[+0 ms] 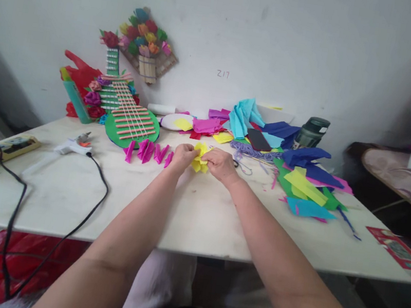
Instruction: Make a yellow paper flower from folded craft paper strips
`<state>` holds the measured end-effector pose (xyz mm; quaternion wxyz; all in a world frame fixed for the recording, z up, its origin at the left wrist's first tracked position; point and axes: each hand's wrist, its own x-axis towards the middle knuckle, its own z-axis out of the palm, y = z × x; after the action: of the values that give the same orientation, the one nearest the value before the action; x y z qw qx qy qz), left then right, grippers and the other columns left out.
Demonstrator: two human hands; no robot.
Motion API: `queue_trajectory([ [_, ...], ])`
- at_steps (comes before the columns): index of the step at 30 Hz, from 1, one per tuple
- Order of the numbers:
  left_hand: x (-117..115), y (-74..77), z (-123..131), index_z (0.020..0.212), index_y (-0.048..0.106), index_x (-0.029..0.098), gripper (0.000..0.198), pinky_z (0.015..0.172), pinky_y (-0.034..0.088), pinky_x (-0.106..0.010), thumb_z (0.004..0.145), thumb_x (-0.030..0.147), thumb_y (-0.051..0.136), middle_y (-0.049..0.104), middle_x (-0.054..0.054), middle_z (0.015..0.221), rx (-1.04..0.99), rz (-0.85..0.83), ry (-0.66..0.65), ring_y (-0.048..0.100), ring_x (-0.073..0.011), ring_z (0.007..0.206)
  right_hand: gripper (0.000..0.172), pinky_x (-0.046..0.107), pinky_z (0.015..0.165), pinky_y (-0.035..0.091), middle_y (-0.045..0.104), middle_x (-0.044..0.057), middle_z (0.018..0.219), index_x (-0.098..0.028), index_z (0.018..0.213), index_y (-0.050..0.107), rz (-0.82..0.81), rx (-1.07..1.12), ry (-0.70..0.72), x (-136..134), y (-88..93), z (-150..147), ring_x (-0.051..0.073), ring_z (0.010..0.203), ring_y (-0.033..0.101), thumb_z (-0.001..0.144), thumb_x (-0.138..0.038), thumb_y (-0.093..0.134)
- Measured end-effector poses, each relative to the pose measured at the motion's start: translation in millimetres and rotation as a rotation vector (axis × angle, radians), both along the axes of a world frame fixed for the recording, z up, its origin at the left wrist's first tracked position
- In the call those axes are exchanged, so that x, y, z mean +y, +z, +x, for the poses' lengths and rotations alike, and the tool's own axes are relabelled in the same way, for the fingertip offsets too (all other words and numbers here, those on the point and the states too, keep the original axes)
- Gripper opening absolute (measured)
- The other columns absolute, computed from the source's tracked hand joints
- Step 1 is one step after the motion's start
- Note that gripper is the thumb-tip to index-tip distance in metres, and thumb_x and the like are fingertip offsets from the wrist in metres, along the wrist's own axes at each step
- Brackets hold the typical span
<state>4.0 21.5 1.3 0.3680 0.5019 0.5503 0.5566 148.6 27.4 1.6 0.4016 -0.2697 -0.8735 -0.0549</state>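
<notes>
Between my two hands is a yellow paper flower with spread petals, held just over the white table. My left hand pinches its left side, and my right hand pinches the right side. Fingertips partly cover the petals. Several folded magenta paper pieces lie in a row to the left of my left hand. A bundle of purple string rests beyond my right hand.
A green paper-flower-trimmed instrument model leans at back left. A white glue gun with a black cord and a power strip lie at left. Coloured paper, a phone and a dark bottle are at right.
</notes>
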Motion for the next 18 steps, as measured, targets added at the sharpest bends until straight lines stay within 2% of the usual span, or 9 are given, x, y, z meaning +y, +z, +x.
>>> queue_trajectory([
  [5,2.4,-3.2,-1.5,0.054,0.050,0.014,0.020,0.041,0.027,-0.019,0.055,0.029,0.062,0.048,0.003,0.045,-0.087,0.017,-0.061,0.040,-0.0062,0.041,0.027,0.025,0.072,0.043,0.067,0.002,0.076,-0.019,0.070,0.066,0.014,0.007,-0.017,-1.5,-0.3,-0.9,0.015,0.076,0.059,0.064,-0.002,0.045],
  [11,0.3,-0.9,-3.9,0.051,0.051,0.013,0.025,0.044,0.030,-0.020,0.049,0.031,0.067,0.048,0.003,0.044,-0.101,-0.063,-0.153,0.042,-0.0067,0.042,0.027,0.026,0.076,0.042,0.067,0.002,0.076,-0.019,0.071,0.066,0.029,0.036,-0.059,-2.3,-1.4,0.3,0.015,0.075,0.058,0.066,-0.002,0.045],
  [14,-2.4,1.3,-3.4,0.047,0.048,0.013,0.026,0.043,0.029,-0.019,0.046,0.028,0.068,0.045,0.004,0.041,-0.069,-0.042,-0.133,0.039,-0.0056,0.041,0.028,0.026,0.077,0.042,0.068,0.001,0.077,-0.020,0.072,0.066,0.016,0.059,-0.050,-1.0,-2.4,0.9,0.014,0.076,0.058,0.065,-0.003,0.045],
  [18,-1.8,1.5,-3.4,0.049,0.049,0.013,0.022,0.041,0.025,-0.019,0.050,0.028,0.065,0.045,0.004,0.043,0.010,0.003,-0.048,0.037,-0.0049,0.040,0.027,0.025,0.074,0.043,0.068,0.001,0.077,-0.020,0.071,0.066,0.013,0.074,-0.027,0.1,-2.9,0.6,0.014,0.076,0.059,0.065,-0.003,0.045],
])
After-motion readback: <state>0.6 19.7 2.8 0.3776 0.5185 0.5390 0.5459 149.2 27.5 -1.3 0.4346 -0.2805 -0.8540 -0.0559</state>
